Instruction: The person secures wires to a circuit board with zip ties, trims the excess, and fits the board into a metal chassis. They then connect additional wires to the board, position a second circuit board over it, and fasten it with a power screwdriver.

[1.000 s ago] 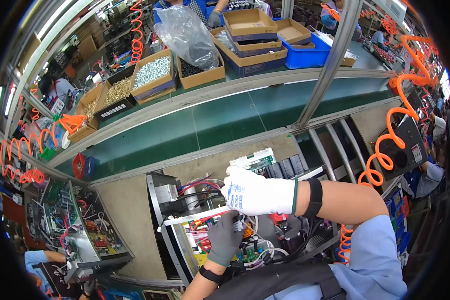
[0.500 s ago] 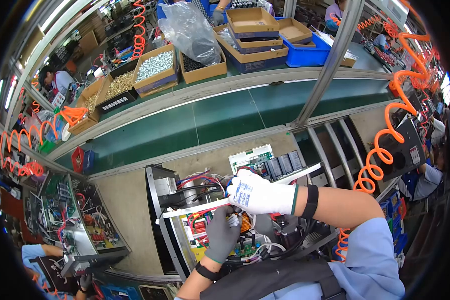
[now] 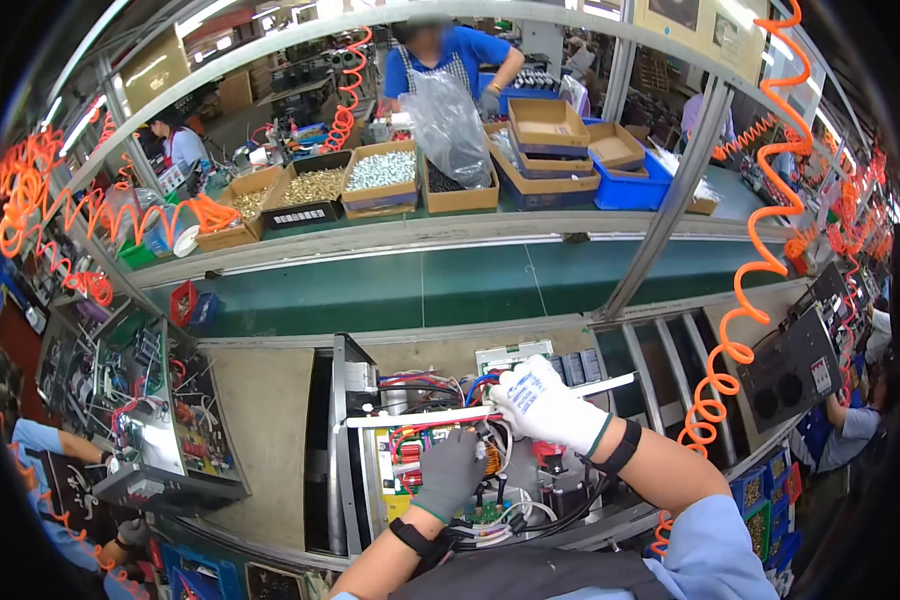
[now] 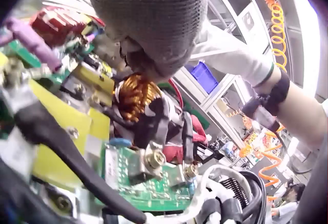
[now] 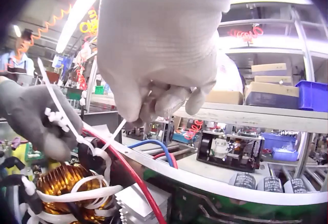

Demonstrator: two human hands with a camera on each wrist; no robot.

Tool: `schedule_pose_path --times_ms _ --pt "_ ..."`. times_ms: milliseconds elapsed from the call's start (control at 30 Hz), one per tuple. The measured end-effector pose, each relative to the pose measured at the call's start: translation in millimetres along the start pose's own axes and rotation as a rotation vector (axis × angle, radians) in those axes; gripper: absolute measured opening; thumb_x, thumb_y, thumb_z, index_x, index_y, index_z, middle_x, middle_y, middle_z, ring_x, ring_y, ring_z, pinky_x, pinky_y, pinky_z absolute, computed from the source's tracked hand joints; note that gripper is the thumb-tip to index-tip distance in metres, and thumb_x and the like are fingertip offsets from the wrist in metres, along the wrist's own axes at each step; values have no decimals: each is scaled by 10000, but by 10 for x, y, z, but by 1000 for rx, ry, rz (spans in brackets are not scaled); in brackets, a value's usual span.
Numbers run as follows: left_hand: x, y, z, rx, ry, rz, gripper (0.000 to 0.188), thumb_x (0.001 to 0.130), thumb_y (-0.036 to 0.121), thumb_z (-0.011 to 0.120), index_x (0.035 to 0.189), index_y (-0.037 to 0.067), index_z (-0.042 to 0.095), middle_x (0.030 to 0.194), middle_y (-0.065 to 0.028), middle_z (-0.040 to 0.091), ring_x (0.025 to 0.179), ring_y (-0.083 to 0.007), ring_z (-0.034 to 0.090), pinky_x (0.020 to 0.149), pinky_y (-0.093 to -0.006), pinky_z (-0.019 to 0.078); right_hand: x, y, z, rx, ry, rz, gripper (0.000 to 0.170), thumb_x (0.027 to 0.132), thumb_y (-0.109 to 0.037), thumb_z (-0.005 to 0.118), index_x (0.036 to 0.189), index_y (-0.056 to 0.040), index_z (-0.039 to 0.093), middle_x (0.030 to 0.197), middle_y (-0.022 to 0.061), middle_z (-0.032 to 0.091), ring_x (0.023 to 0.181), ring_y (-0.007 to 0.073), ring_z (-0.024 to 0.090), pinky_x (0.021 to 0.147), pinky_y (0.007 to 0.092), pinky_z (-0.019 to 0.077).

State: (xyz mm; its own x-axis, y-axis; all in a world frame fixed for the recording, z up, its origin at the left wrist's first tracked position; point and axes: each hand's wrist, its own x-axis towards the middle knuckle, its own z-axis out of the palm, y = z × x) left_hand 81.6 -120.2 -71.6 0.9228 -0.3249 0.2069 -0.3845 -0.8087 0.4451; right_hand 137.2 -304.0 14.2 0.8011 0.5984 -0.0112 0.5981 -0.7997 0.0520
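My white-gloved right hand [image 3: 548, 405] is above the far side of an open chassis. In the right wrist view its fingers pinch a thin white cable tie [image 5: 117, 132], looped by red wire [image 5: 134, 177] near a copper coil [image 5: 61, 180]. My grey-gloved left hand [image 3: 450, 472] is over the circuit boards, just left of the coil [image 3: 492, 458]. Small white tie heads [image 5: 56, 117] protrude from its curled fingers [image 5: 31, 108]. The left wrist view shows that glove [image 4: 154, 24] above the coil [image 4: 136, 96], its fingertips partly hidden. A white strip [image 3: 420, 417] spans the chassis.
Another open chassis [image 3: 165, 430] stands at left. Metal rollers [image 3: 650, 370] lie to the right, beneath an orange coiled hose [image 3: 740, 350]. Across the green-sided shelf, boxes of screws [image 3: 382, 175] stand by a blue bin [image 3: 630, 188]. A person in blue is behind them.
The head view has tilted upward, bringing more of the person opposite into view. My right hand has drawn away from my left hand, which stays low over the boards.
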Motion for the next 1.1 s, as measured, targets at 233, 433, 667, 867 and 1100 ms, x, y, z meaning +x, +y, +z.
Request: schedule_pose_path --times_ms 233,433,667,867,1100 --pt "-220 -141 -551 4 -136 130 242 708 205 729 913 133 620 1001 -53 615 710 -288 648 585 -396 516 -65 -277 298 281 126 122 182 876 -250 566 955 -128 675 807 98 641 822 284 648 704 429 481" --pt "83 -35 -160 -447 200 26 152 794 147 689 919 105 613 892 -74 644 649 -249 640 552 -362 490 -216 -295 506 851 181 278 258 915 -139 519 1125 -87 659 1016 162 672 957 333 644 816 398 507" --pt "256 51 -63 -786 147 -210 179 844 191 717 921 72 608 682 -12 548 589 -73 459 526 -268 401 -230 -190 685 1449 48 557 269 888 -88 609 1144 -25 660 886 52 688 764 126 624 708 262 495" --pt "206 83 -146 -924 124 -293 199 818 55 675 952 40 528 821 -22 596 765 -88 557 688 -251 455 -240 -158 509 1895 40 672 238 905 -125 635 1100 11 643 901 31 664 768 70 600 677 203 478" --pt "183 104 -157 -949 120 -261 220 816 4 653 960 36 489 844 -35 603 788 -85 581 719 -251 477 -231 -124 616 2020 49 690 276 923 -171 633 1124 18 622 942 56 682 779 95 652 661 195 501"
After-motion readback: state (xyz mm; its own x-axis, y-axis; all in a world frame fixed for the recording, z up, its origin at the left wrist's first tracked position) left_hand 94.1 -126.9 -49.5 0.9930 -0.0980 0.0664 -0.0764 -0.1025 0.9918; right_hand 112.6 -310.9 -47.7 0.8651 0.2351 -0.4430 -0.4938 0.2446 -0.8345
